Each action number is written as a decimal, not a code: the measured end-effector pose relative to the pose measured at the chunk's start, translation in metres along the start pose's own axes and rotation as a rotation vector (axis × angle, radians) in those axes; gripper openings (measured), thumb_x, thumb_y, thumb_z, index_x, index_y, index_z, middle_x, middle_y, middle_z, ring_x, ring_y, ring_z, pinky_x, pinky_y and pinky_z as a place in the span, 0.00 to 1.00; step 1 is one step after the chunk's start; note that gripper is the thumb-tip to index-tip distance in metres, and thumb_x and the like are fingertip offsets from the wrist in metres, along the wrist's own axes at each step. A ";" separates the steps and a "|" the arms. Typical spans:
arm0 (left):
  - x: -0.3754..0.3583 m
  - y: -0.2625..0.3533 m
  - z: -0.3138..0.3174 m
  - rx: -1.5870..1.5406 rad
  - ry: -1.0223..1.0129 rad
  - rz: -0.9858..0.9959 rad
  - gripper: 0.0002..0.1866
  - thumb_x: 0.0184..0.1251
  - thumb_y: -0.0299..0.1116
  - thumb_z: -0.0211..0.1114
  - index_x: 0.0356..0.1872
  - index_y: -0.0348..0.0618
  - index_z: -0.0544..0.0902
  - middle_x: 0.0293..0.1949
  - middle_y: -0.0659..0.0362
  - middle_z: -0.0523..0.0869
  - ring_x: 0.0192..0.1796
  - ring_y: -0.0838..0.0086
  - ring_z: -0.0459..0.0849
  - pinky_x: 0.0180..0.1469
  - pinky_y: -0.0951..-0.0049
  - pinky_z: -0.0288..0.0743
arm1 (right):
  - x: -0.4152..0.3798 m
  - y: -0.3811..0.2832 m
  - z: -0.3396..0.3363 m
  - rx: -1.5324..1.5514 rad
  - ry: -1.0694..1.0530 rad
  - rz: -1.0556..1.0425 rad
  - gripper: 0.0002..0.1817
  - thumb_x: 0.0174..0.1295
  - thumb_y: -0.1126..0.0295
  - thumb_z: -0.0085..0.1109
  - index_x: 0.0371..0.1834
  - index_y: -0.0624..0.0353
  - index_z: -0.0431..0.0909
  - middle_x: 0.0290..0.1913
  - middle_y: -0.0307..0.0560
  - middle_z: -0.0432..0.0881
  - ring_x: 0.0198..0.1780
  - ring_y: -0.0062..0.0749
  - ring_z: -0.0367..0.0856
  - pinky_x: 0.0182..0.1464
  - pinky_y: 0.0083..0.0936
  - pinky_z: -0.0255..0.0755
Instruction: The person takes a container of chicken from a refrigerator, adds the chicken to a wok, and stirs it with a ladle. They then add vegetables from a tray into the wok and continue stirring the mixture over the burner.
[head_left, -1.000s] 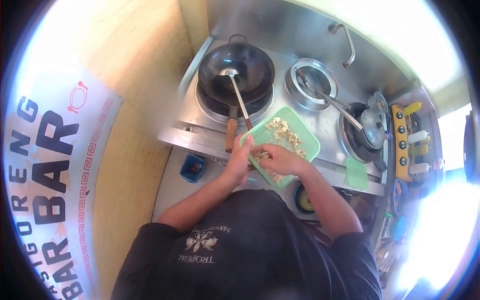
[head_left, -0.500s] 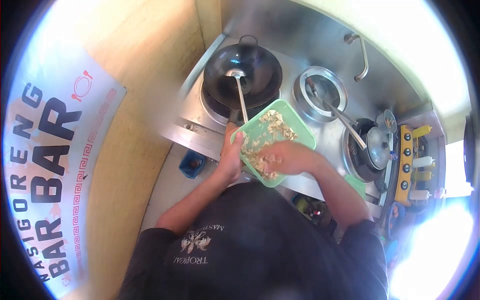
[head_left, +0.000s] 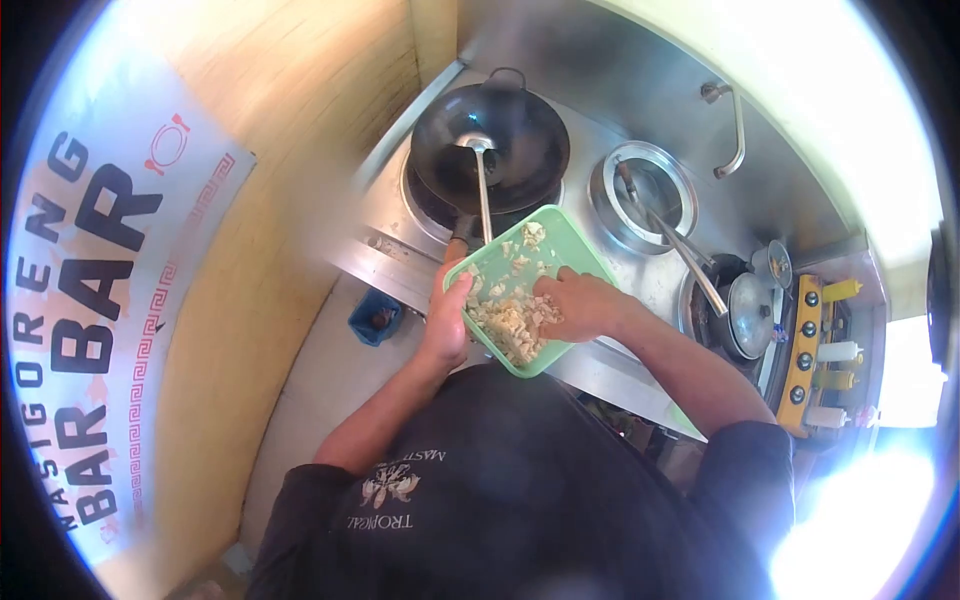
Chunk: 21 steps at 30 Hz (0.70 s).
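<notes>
A light green plastic container [head_left: 572, 252] is tilted in front of my body, over the front edge of the steel counter. My left hand [head_left: 448, 318] grips its left side, thumb over the rim and the other fingers hidden underneath. Inside lie pale chopped food pieces [head_left: 512, 325], heaped at the near end, with a few scattered toward the far end. My right hand [head_left: 582, 306] is inside the container, fingers curled into the heap and fingertips partly hidden. Beyond it a black wok [head_left: 530, 140] sits on a burner, with a metal spatula [head_left: 484, 190] resting in it.
A round steel pot [head_left: 625, 225] with a long-handled utensil stands right of the wok. Farther right is a lidded pot [head_left: 750, 315], near a yellow rack [head_left: 800, 370] with several bottles. A tap [head_left: 738, 135] hangs at the back wall. Below left is a blue bin [head_left: 375, 318].
My right hand has shifted slightly right within the container, its fingers curled in the food. The pieces from the far end now sit mostly heaped near me. The container has moved slightly left.
</notes>
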<state>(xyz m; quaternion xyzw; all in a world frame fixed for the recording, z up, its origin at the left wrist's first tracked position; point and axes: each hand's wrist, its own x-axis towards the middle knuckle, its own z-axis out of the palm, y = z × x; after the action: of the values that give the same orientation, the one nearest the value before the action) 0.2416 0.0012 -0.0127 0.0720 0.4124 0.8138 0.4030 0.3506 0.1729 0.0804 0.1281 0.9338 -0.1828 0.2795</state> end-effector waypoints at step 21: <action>0.016 0.020 -0.023 0.017 0.088 0.001 0.20 0.74 0.37 0.47 0.62 0.41 0.63 0.55 0.53 0.72 0.56 0.69 0.73 0.60 0.67 0.68 | 0.059 -0.012 -0.007 0.451 0.324 -0.139 0.15 0.58 0.62 0.59 0.43 0.60 0.80 0.40 0.56 0.84 0.44 0.48 0.82 0.48 0.37 0.74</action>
<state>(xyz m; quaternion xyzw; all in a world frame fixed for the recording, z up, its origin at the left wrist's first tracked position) 0.2081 -0.0083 -0.0166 0.0398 0.4368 0.8128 0.3833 0.2949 0.1732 0.0557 0.1503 0.9086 -0.3817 0.0781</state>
